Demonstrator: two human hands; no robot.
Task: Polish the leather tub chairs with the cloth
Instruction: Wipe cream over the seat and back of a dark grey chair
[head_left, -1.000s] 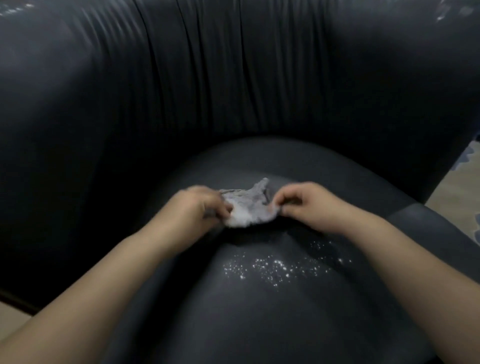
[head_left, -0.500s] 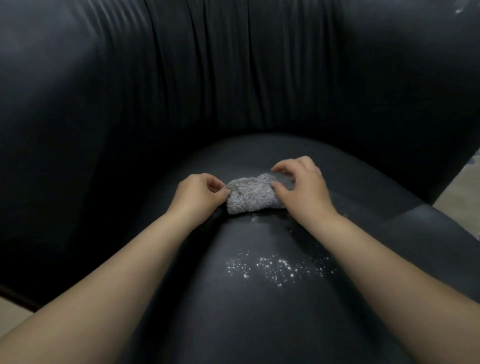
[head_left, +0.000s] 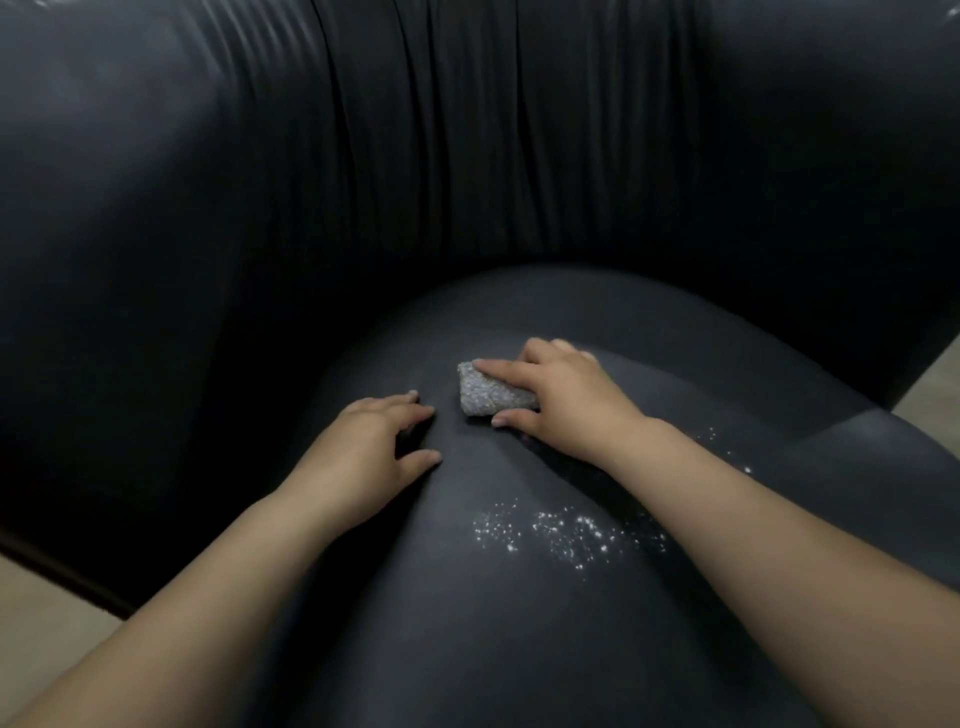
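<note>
A black leather tub chair (head_left: 467, 182) fills the view, its curved pleated back rising behind the rounded seat cushion (head_left: 519, 623). A small folded grey cloth (head_left: 488, 395) lies on the seat near its back. My right hand (head_left: 566, 400) presses down on the cloth, fingers over its top and thumb along its near edge. My left hand (head_left: 374, 452) rests flat on the seat just left of the cloth, fingers spread and holding nothing. A patch of white droplets (head_left: 566, 535) glistens on the cushion, nearer to me than the cloth.
Pale floor shows at the lower left (head_left: 47, 613) beside the chair's base and at the right edge (head_left: 935, 379) past the armrest. The chair's back and arms curve around the seat on three sides.
Both hands were folding the cloth between them. Now my left hand has let go and lies flat on the seat, while my right hand covers the folded cloth.
</note>
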